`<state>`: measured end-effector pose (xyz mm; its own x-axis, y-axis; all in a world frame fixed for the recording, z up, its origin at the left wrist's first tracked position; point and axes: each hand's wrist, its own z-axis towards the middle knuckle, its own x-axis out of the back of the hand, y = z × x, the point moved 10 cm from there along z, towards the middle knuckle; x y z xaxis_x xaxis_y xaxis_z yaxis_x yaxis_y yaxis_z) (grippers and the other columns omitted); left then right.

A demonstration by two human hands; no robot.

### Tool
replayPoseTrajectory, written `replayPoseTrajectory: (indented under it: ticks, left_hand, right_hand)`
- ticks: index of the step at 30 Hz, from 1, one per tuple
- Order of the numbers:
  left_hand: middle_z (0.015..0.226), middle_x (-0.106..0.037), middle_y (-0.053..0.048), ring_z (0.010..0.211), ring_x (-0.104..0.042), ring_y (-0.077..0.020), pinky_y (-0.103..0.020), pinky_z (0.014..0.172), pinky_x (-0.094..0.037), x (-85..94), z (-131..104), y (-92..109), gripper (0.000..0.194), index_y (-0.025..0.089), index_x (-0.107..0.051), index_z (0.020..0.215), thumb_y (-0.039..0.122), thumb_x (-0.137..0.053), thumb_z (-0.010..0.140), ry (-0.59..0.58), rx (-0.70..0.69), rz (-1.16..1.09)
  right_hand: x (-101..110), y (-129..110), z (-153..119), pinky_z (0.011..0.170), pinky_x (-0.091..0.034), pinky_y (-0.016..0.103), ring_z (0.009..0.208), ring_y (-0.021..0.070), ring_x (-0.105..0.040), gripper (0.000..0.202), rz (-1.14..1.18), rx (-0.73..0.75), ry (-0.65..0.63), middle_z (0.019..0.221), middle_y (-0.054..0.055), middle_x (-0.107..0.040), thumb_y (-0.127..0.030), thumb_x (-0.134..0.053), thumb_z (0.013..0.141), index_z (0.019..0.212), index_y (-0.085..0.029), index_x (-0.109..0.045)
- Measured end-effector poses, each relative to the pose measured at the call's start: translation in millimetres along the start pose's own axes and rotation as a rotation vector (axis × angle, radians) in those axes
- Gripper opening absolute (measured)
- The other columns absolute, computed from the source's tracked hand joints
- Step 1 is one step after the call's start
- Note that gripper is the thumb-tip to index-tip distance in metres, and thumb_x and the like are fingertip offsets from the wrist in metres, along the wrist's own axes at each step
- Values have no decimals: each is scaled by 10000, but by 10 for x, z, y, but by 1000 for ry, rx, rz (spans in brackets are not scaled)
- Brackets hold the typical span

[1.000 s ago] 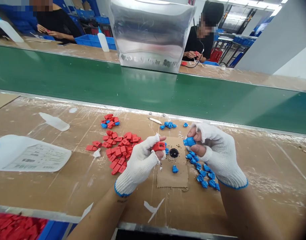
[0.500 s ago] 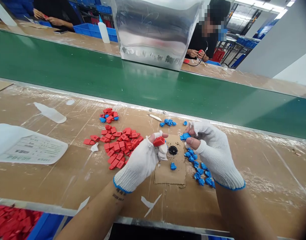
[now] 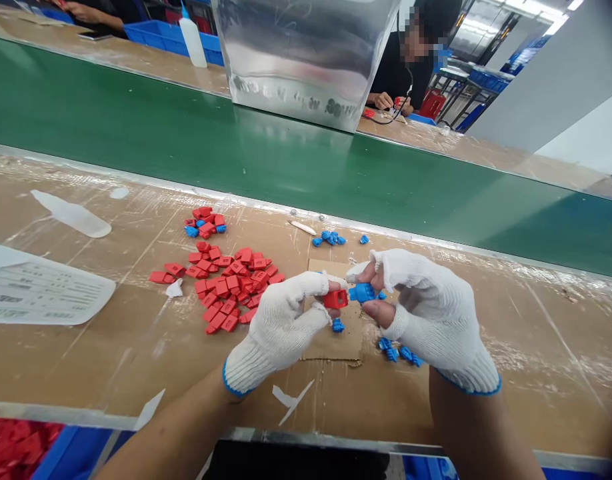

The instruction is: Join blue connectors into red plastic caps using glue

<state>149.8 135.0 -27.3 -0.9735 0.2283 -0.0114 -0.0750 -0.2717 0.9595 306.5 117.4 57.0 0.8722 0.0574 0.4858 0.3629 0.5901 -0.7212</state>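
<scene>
Both my hands wear white knit gloves with bare fingertips. My left hand (image 3: 291,323) pinches a red plastic piece (image 3: 335,299), its open end turned to the right. In the fingertips of my right hand (image 3: 426,310) is a blue plastic piece (image 3: 362,292), its narrow end pointing at the red one; the two are very close, and I cannot tell whether they touch. Below them a loose blue piece (image 3: 338,325) lies on a cardboard square (image 3: 331,347). More blue pieces (image 3: 406,355) lie under my right hand, partly hidden. A heap of red pieces (image 3: 233,283) is left of my left hand.
A small pile of red and blue pieces (image 3: 205,222) and a white pen-like tool (image 3: 302,227) lie farther back. Behind runs a green belt (image 3: 136,120) with a shiny metal box (image 3: 306,67). A labelled plastic sheet (image 3: 46,287) lies left. A co-worker (image 3: 396,80) sits opposite.
My hands have come together, bringing the blue piece up to the red one. My left hand has turned the red piece so its open end faces right. The view has shifted slightly.
</scene>
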Motion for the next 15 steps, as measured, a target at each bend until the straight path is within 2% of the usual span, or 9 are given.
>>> replayPoseTrajectory:
  ticks: [3, 8, 15]
  left_hand:
    - [933, -866, -14, 805, -798, -151, -235, 767, -635, 2, -30, 104, 287, 193, -830, 992, 15, -696, 811, 9, -128, 120]
    - [952, -871, -12, 801, -794, -158, -240, 762, -624, -32, -20, 195, 248, 204, -843, 961, 30, -716, 840, -13, -207, 258]
    - [927, -863, -23, 818, -799, -209, -303, 762, -621, -29, -9, 130, 209, 230, -859, 905, 71, -747, 826, -27, -109, 231]
  right_hand:
    - [-37, -121, 18, 842, -623, 345, 899, 192, -772, 200, -75, 77, -60, 996, -5, -776, -145, -803, 891, 927, -259, -643]
    - [-71, -261, 36, 705, -611, 298, 791, 171, -751, 187, -176, 156, -76, 917, 2, -772, -155, -793, 903, 924, -255, -637]
    - [-85, -209, 13, 696, -625, 354, 785, 206, -753, 180, -203, 100, -109, 914, 14, -774, -172, -780, 908, 929, -281, -639]
